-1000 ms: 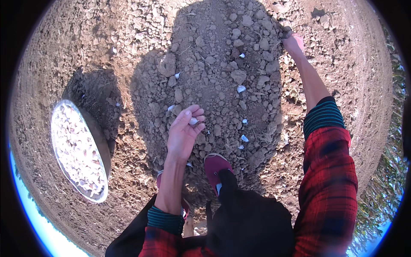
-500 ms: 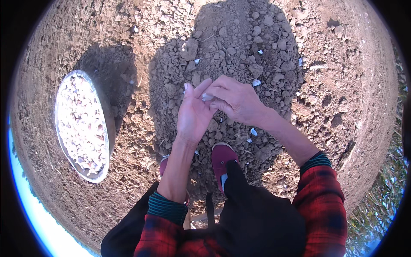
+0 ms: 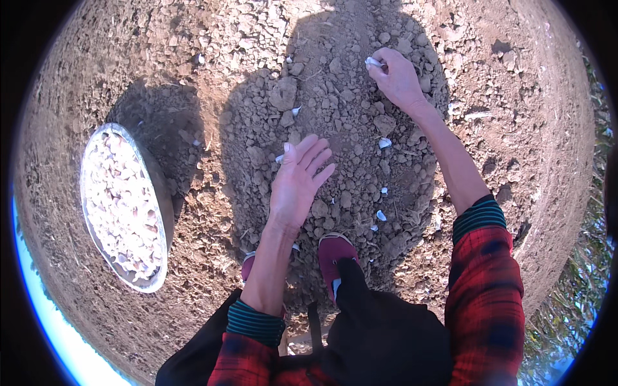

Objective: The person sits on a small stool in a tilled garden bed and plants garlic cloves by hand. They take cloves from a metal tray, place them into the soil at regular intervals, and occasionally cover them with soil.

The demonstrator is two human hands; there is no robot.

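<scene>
My right hand is stretched out over the soil at the far right of centre, its fingertips pinching a whitish garlic clove. Palm up, my left hand hangs nearer to me with its fingers apart, and no clove shows on the palm. A small white piece shows beside the left thumb; I cannot tell whether it touches the hand or lies on the ground. Between the hands and my feet several cloves lie on the soil, among them one clove below the right wrist and another clove near my right shoe.
To the left a tilted-looking metal basin holds a heap of garlic cloves. Cloddy brown soil spreads all around, partly in my shadow. My maroon shoe stands at the lower middle. Green plants line the right edge.
My right hand has left the left palm and reached forward and to the right, carrying a clove. My left hand has dropped slightly nearer, and its fingers have spread.
</scene>
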